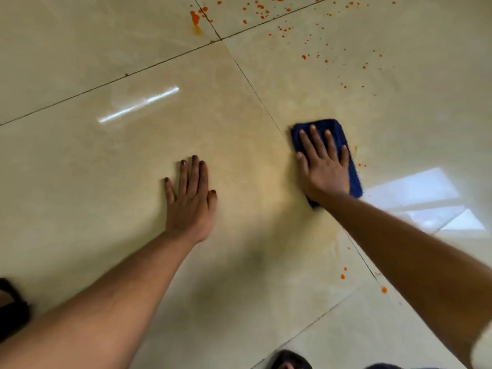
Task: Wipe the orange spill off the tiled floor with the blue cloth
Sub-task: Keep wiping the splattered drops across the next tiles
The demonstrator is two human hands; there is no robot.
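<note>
A folded blue cloth [338,130] lies flat on the beige tiled floor [106,169], right of centre. My right hand [323,169] presses down on it with fingers spread, covering most of it. My left hand [190,198] rests flat on a bare tile to the left, holding nothing. Orange splatter [282,29] dots the tiles at the top, with a larger orange smear [195,18] by a grout joint. A few orange drops [343,276] lie near my right forearm, and small ones [360,165] sit just right of the cloth. A faint yellowish film surrounds the cloth.
Dark grout lines [250,81] cross the floor diagonally. A dark sandal [12,310] shows at the lower left edge and another dark shoe [288,359] at the bottom edge. Window light reflects on the tile [420,193] at right.
</note>
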